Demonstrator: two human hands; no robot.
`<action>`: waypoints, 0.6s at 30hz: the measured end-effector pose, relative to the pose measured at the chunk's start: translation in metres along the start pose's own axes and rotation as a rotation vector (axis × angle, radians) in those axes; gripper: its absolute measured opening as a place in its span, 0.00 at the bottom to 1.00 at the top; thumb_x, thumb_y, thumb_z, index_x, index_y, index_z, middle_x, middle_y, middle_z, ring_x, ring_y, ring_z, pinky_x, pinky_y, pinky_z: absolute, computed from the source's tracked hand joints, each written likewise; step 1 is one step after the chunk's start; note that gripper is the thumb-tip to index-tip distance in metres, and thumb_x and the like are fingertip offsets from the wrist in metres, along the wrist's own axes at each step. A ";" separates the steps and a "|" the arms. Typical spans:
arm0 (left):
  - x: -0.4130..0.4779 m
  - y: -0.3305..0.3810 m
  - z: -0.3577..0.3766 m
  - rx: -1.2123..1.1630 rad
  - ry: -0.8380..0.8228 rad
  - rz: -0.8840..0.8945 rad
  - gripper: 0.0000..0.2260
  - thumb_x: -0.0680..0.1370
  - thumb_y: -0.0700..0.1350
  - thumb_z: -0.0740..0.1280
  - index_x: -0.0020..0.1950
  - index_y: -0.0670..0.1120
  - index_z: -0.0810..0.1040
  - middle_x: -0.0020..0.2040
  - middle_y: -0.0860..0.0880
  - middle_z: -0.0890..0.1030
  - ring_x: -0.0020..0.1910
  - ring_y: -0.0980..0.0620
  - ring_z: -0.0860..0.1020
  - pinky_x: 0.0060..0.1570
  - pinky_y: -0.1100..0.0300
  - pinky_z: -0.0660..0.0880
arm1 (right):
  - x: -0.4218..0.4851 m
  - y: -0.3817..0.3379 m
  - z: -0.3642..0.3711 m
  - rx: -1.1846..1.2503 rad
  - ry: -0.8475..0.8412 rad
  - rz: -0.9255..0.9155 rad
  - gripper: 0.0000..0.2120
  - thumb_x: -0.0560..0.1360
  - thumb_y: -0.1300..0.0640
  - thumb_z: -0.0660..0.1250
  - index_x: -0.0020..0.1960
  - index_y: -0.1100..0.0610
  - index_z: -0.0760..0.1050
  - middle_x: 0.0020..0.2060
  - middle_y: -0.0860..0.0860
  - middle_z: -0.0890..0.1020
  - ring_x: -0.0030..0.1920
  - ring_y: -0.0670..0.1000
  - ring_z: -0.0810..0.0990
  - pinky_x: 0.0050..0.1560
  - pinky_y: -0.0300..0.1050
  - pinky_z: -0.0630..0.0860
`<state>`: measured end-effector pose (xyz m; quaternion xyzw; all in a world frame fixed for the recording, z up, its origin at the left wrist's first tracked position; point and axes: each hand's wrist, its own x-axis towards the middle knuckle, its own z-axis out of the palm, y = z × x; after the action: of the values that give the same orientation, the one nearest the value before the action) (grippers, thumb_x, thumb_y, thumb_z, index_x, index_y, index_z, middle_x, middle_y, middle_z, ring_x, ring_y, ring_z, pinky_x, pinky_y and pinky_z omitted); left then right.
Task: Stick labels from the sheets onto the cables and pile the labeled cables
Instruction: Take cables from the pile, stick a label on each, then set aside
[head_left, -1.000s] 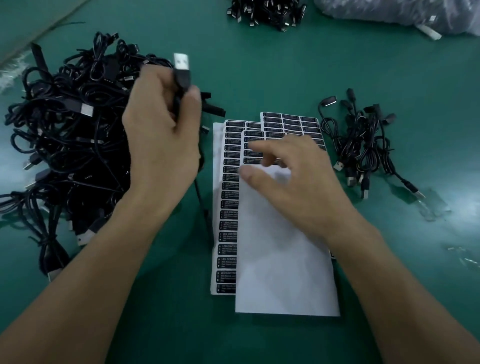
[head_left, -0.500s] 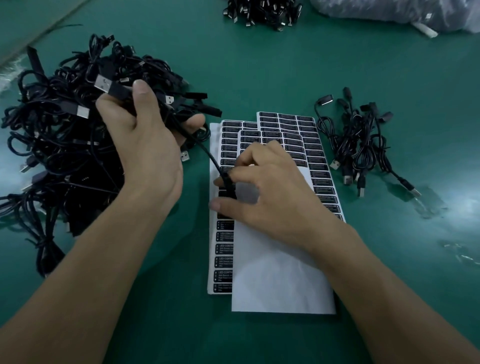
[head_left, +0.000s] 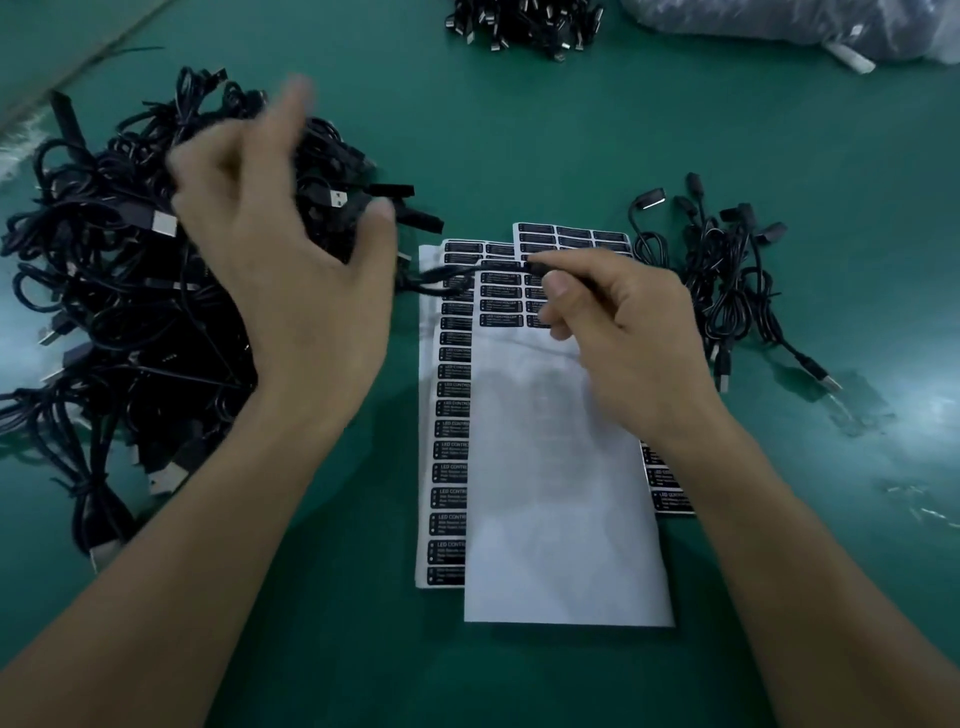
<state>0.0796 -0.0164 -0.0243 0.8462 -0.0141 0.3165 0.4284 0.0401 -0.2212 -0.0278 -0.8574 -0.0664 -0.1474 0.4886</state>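
Cable (head_left: 452, 273), black and thin, is pinched between the thumb and forefinger of the right hand (head_left: 623, 338), just above the top rows of the label sheets (head_left: 561, 493), and it trails left towards the big tangle (head_left: 104, 312). The head view shows a green table (head_left: 519, 145) with a dull sheen and pale glare at both edges. Three sheets overlap at centre, and the top one is mostly bare white backing. The left hand (head_left: 291, 270) is spread wide and blurred over the tangle, holding nothing, and it hides part of that heap. A small pile (head_left: 727, 291) of cables lies just right of the sheets. Another cable bunch (head_left: 524, 26) sits at the far edge, beside a plastic bag (head_left: 779, 26).
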 end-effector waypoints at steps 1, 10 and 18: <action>-0.004 0.007 0.002 0.037 0.017 0.114 0.18 0.79 0.54 0.65 0.66 0.47 0.78 0.63 0.47 0.79 0.65 0.49 0.74 0.66 0.51 0.69 | 0.000 0.000 0.000 0.042 -0.003 0.005 0.11 0.81 0.61 0.66 0.59 0.52 0.82 0.39 0.38 0.82 0.39 0.37 0.79 0.46 0.34 0.75; -0.024 0.024 0.014 0.133 -0.571 0.341 0.17 0.83 0.53 0.55 0.64 0.51 0.79 0.52 0.53 0.84 0.51 0.48 0.79 0.56 0.48 0.72 | 0.001 -0.004 -0.003 0.249 -0.126 -0.030 0.14 0.77 0.69 0.67 0.56 0.53 0.80 0.46 0.47 0.85 0.45 0.49 0.83 0.49 0.43 0.79; -0.034 0.020 0.020 -0.050 -0.598 0.210 0.10 0.83 0.50 0.59 0.49 0.46 0.76 0.38 0.48 0.82 0.32 0.45 0.76 0.35 0.43 0.74 | 0.002 0.002 -0.019 -0.312 0.064 0.245 0.28 0.71 0.34 0.67 0.65 0.48 0.75 0.53 0.47 0.81 0.56 0.52 0.78 0.58 0.48 0.75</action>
<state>0.0575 -0.0523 -0.0375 0.8849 -0.2347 0.0958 0.3908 0.0389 -0.2381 -0.0195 -0.9193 0.0777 -0.1225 0.3659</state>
